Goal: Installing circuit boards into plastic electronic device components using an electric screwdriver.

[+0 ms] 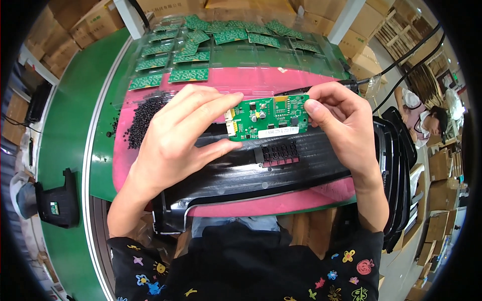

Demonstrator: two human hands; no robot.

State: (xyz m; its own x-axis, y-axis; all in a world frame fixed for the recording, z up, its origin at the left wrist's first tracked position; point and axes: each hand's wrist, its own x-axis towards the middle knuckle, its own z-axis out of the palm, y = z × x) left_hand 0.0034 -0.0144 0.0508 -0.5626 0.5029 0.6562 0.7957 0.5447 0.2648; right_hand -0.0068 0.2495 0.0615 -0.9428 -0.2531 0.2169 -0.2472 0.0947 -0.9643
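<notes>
Between my two hands I hold up a green circuit board [268,116] with white connectors at its left end and a white label strip along its lower edge. My left hand [183,125] grips the connector end, thumb below and fingers above. At the other end my right hand [339,113] pinches the board's upper right corner between thumb and fingers. Beneath the board lies a long glossy black plastic panel [226,178], with a cutout of digit-shaped openings [280,154] showing pink through its lower part.
A clear plastic tray [236,60] with several green boards stands at the far side of the pink mat [241,208]. Small black screws or pellets [145,118] are heaped at left. A black cable tool [346,86] lies behind my right hand. Black panels [394,175] are stacked at right; a person [424,118] sits beyond.
</notes>
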